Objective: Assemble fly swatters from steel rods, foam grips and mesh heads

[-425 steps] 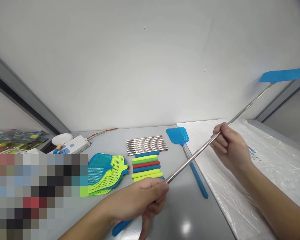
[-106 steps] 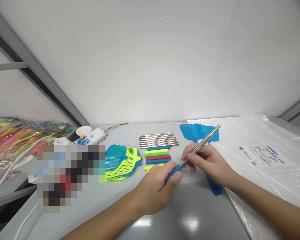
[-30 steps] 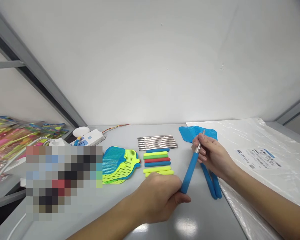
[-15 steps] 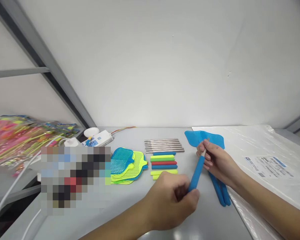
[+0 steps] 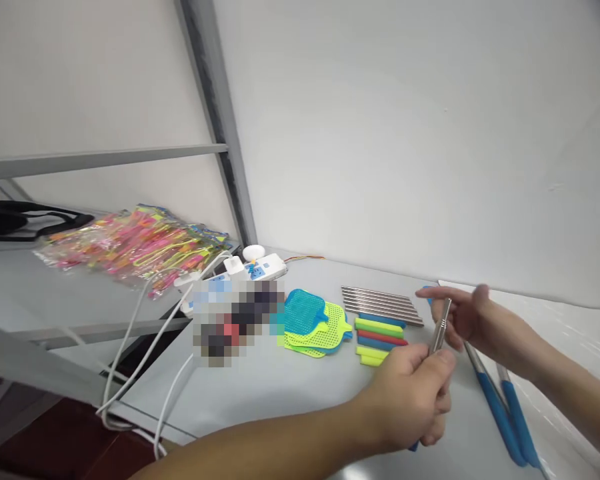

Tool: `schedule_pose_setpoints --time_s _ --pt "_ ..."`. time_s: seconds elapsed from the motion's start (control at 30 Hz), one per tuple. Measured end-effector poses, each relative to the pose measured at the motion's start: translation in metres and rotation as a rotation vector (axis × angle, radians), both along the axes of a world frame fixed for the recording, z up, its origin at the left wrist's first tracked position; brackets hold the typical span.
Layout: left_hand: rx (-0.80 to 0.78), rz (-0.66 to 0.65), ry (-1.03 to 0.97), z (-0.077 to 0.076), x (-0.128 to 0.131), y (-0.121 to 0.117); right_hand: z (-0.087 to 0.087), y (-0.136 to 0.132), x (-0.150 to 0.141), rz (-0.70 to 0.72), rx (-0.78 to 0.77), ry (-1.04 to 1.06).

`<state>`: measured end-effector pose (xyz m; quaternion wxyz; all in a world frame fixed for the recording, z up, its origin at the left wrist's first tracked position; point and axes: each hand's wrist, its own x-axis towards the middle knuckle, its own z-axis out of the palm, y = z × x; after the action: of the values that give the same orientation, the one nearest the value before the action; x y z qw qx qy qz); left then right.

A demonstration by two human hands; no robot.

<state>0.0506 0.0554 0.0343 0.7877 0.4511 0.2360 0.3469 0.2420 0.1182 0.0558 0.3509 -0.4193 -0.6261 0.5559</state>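
Note:
My left hand [image 5: 420, 397] is closed around a telescopic metal rod [image 5: 442, 325]. A bit of blue grip shows under that fist, and the rod's tip points up. Close beside the tip is my right hand [image 5: 480, 327], its fingers stretched out and apart. Behind the right hand, mostly hidden, a blue swatter head [image 5: 429, 293] peeks out. Two metal rods with blue grips [image 5: 503, 413] lie below the right wrist. Several bare metal rods [image 5: 380, 305] lie in a row, with coloured grips [image 5: 380, 337] in front. Blue and yellow mesh swatter heads [image 5: 307, 317] are stacked to their left.
A white power strip [image 5: 265, 267] with plugs and cables stands at the back left. Bagged colourful items [image 5: 145, 243] lie on the side shelf, near a black strap [image 5: 35, 220]. White plastic wrapping [image 5: 570, 340] covers the right side. A pixelated patch hides part of the table.
The view has swung left. My left hand now grips the metal part of the rod rather than the blue grip. My right hand has let go of the rod and opened.

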Motion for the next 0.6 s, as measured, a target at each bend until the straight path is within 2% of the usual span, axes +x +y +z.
schedule_pose_setpoints --time_s 0.07,0.13,0.23,0.37,0.47,0.6 --pt "0.028 0.052 -0.067 -0.001 -0.001 -0.001 0.001 0.019 -0.016 -0.073 0.03 -0.081" --pt "0.059 0.071 -0.114 -0.005 -0.001 0.0 -0.001 0.035 -0.043 -0.068 0.082 -0.274" --pt "0.098 0.047 -0.147 -0.011 0.0 0.001 -0.005 0.052 -0.095 0.124 0.168 -0.577" --pt "0.065 0.03 -0.14 -0.016 0.0 0.003 -0.012 0.073 -0.151 0.243 0.312 -0.719" --pt "0.018 0.049 -0.102 -0.017 -0.001 0.004 -0.02 0.088 -0.171 0.293 0.306 -0.75" --pt "-0.016 0.038 -0.012 -0.019 -0.003 0.005 -0.03 0.1 -0.177 0.355 0.262 -0.735"
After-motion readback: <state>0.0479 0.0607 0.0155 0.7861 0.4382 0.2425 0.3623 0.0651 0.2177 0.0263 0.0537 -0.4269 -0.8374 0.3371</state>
